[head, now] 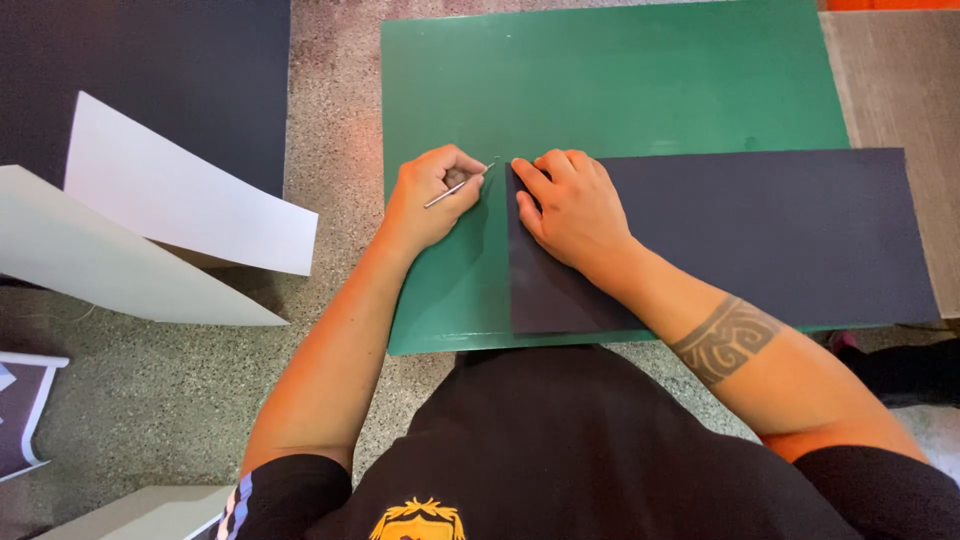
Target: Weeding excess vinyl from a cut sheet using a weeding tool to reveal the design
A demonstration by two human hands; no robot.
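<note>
Fingers of your left hand [432, 195] pinch a thin metal blade [455, 188] at the top-left corner of the dark navy sheet [760, 235], which your flat, spread right hand [568, 205] pins onto the green cutting mat [610, 80]

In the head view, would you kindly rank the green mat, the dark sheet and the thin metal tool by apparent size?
Largest to smallest:
1. green mat
2. dark sheet
3. metal tool, held in the left hand
</note>
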